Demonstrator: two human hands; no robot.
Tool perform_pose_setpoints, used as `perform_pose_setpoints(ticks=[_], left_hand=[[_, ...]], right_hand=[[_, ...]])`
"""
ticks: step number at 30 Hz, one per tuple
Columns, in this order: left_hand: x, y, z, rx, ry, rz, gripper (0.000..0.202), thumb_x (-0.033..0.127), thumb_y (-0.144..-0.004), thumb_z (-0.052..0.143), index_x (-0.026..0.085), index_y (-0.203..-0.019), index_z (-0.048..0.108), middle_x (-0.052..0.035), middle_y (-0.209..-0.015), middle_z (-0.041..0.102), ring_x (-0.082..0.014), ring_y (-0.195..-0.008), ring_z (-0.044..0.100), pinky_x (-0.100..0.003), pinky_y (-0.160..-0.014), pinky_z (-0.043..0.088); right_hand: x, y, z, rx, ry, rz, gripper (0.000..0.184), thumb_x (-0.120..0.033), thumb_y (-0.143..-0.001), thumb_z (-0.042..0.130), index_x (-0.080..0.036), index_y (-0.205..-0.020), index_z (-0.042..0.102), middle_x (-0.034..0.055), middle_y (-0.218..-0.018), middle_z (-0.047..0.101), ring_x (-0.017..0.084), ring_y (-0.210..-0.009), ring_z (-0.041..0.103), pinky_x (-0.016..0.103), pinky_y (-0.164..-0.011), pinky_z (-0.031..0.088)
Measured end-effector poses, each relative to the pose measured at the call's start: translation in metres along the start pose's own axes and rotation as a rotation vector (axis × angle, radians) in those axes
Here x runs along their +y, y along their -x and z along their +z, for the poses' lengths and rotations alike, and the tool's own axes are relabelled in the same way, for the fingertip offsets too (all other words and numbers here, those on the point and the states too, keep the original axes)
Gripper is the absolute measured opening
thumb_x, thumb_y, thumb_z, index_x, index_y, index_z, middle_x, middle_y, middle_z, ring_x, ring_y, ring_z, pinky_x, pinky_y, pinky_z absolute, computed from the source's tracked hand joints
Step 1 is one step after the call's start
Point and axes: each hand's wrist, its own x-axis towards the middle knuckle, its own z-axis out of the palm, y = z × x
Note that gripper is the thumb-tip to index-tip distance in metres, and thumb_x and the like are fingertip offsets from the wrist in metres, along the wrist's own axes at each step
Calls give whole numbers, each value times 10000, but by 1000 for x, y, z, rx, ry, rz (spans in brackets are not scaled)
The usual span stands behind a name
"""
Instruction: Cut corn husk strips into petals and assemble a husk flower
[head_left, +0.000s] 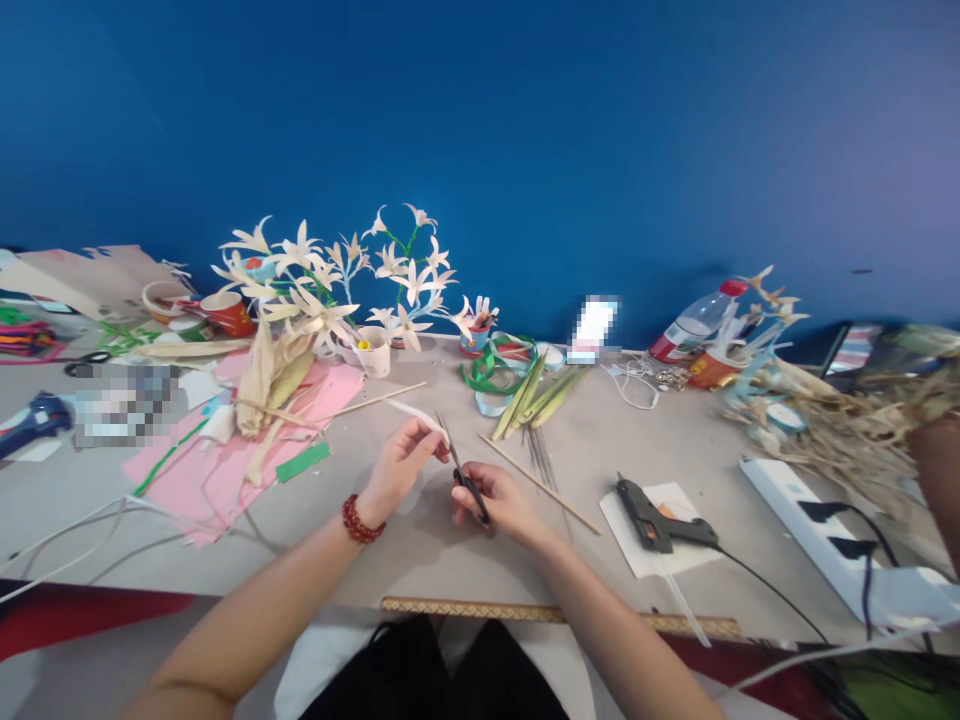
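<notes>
My left hand (401, 462) pinches a pale strip of dried husk (417, 413) that points up and to the left. A red bead bracelet circles that wrist. My right hand (496, 498) is closed round the black handles of small scissors (459, 468), whose blades reach up to the end of the strip held by the left fingers. Both hands hover over the grey table (420, 540) near its front edge. A thin wooden stick (538, 483) lies just right of the right hand.
A black glue gun (658, 518) rests on white paper at the right, beside a white power strip (817, 528). Pink paper (225, 460), husks and pale handmade flowers (322, 285) fill the left and back. Green ribbon (496, 368), a bottle (694, 322) and dried stalks (847, 420) lie further right.
</notes>
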Motion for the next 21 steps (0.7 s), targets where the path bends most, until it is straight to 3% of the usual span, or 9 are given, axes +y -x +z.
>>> perform_pose_setpoints(ticks=[10,21], left_hand=[[0,-1,-1,2,18,-12,184,346,-825,668,170,-780,640,-13,-692,650,-144,-662,612,-279,-718,479],[-1,-2,-6,-72,-19,9,168,312,-886,599,165,-807,603,1,-716,635,-127,-688,611,-267,-734,478]], right_hand=[[0,0,0,25,-12,-28,458,-603,-705,700,-195,-695,493,-22,-520,614,93,-439,451,210,-456,294],[-3,1,-2,13,-3,-16,469,-602,-705,702,-196,-651,474,-38,-465,582,80,-404,400,208,-438,256]])
